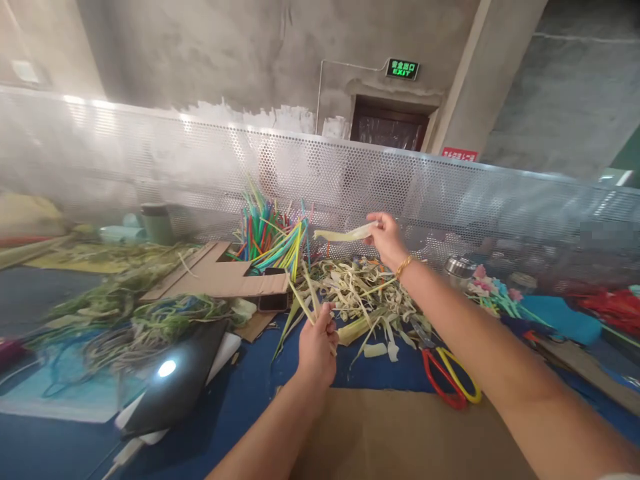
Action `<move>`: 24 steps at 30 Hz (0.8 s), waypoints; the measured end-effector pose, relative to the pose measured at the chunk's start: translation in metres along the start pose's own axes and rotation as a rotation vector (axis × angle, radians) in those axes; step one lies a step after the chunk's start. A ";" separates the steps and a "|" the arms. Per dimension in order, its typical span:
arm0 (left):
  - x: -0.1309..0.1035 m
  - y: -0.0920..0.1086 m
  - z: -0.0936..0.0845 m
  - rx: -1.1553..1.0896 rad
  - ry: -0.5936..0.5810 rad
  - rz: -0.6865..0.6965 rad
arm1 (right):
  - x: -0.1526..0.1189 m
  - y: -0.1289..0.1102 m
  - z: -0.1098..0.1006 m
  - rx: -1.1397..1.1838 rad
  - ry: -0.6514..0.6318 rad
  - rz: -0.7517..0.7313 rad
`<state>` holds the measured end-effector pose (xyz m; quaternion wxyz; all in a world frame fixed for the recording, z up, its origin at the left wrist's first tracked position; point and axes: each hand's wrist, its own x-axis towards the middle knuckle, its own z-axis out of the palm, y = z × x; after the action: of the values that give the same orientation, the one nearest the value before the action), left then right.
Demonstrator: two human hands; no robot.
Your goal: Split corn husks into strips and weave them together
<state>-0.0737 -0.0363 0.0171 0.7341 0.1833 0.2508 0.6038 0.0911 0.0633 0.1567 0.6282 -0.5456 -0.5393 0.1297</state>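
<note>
The left hand [319,343] is closed around thin stalks [303,306]. The right hand [386,240] pinches a pale strip [344,235] in the air, near a tangled heap [357,287] on the counter [390,375].

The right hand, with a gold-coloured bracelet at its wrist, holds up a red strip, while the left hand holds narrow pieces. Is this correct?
Not quite: in the head view, the strip in the right hand is pale yellow, not red. The rest of your statement is right.
</note>
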 end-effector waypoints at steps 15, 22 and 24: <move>0.011 0.006 -0.007 0.201 0.054 0.211 | -0.190 0.053 0.001 -0.009 -0.381 0.149; 0.015 0.020 -0.007 0.103 0.121 0.286 | -0.173 0.061 -0.024 -0.134 -0.451 0.213; 0.015 0.023 -0.006 0.073 0.122 0.302 | -0.161 0.064 -0.031 -0.217 -0.378 0.211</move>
<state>-0.0936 -0.0171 0.0233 0.6111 0.2083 0.2862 0.7080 0.0819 -0.0504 0.0228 0.4366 -0.6293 -0.5982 0.2357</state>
